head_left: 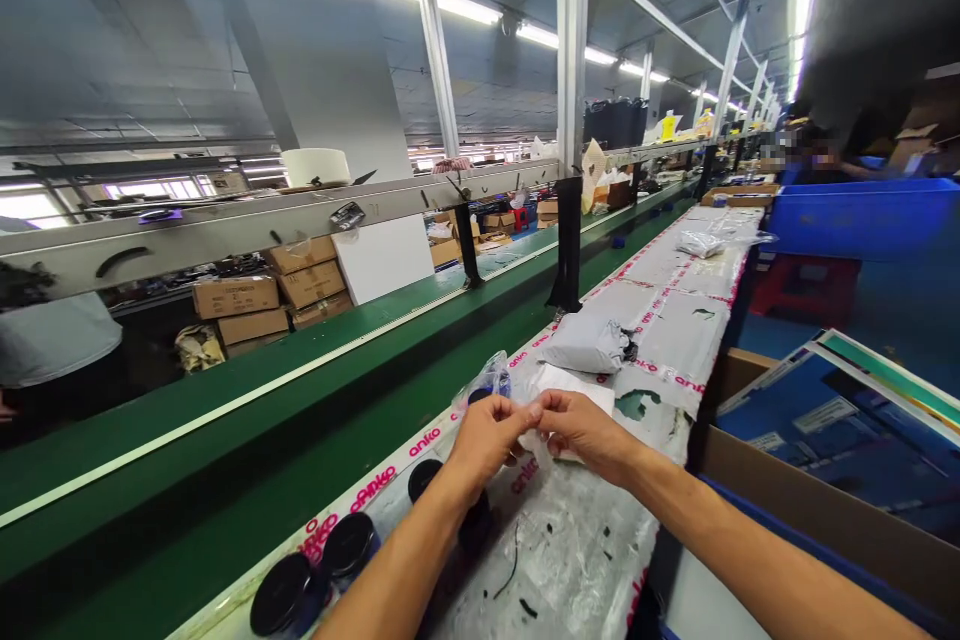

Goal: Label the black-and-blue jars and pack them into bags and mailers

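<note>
My left hand [491, 435] and my right hand [577, 425] meet fingertip to fingertip over the wrapped bench [555, 550]. Both pinch thin clear plastic film [551, 470], part of which hangs below the fingers. Just beyond my left hand stands a dark-lidded container [491, 383] with clear plastic around it. More round black-lidded containers [281, 592] line the bench's left side, some partly hidden by my left forearm. Behind my hands lie a white sheet [596, 392] and a grey-white plastic packet [589, 342].
A green conveyor [225, 440] runs along the left, below a metal rail [262, 220] on posts. At the right are an open carton [825, 500] with blue printed boards and a blue bin [862, 220]. Someone in a light shirt [56, 335] is at the far left.
</note>
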The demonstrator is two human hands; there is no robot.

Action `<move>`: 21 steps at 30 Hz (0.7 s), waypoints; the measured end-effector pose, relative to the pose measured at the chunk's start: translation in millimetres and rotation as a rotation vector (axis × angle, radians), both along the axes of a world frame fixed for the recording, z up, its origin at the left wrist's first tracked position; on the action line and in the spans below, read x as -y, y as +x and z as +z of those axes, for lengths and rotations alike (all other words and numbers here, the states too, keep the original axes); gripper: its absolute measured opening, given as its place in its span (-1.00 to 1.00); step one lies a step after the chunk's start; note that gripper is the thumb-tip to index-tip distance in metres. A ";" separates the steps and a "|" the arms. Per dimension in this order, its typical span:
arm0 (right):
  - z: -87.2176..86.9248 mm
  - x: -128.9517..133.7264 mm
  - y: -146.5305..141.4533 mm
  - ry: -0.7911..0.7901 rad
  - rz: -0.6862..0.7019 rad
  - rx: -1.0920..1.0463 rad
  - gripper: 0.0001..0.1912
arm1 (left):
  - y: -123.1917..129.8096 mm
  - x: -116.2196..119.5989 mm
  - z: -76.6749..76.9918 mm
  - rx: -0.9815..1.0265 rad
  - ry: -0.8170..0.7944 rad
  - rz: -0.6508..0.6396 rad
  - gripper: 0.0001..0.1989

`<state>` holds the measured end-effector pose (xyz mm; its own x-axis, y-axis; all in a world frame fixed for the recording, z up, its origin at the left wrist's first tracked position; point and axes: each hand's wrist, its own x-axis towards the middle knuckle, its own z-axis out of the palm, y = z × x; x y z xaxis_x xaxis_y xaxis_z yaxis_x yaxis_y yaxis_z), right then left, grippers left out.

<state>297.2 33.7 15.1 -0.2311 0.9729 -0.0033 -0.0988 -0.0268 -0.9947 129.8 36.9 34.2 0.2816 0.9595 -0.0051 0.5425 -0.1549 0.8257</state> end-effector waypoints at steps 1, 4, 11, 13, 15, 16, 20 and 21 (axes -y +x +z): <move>0.4 1.2 -5.5 -0.001 0.033 0.007 -0.50 | -5.7 1.5 0.7 0.042 -0.016 -0.002 -0.39; 1.8 1.7 -16.6 0.026 0.105 0.057 -0.49 | -27.9 5.2 -0.3 0.094 0.003 0.028 -0.41; -13.0 -1.9 -39.8 0.384 -0.032 0.333 -0.77 | -96.0 23.6 -1.6 -0.240 0.337 0.115 -0.83; -23.8 2.5 -49.6 0.537 -0.053 0.443 -0.90 | -108.5 32.7 -2.9 -0.364 0.400 0.090 -0.90; -35.6 8.3 -57.8 0.668 -0.026 0.545 -0.87 | -115.1 42.6 -4.8 -0.482 0.430 0.048 -0.89; -41.5 11.0 -60.7 0.718 -0.008 0.590 -0.83 | -116.4 47.6 -5.7 -0.540 0.435 0.022 -0.87; -61.0 18.0 -63.2 0.845 0.024 0.741 -0.80 | -113.6 65.4 -6.5 -0.752 0.421 -0.064 -0.86; -64.4 19.0 -62.2 0.861 0.023 0.770 -0.80 | -111.8 68.6 -6.3 -0.795 0.414 -0.080 -0.86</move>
<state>235.0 14.6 -49.3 -0.4741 0.7168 0.5113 0.5333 0.6958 -0.4810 18.0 -31.7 27.9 0.4085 0.9055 0.1154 0.9046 -0.4184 0.0811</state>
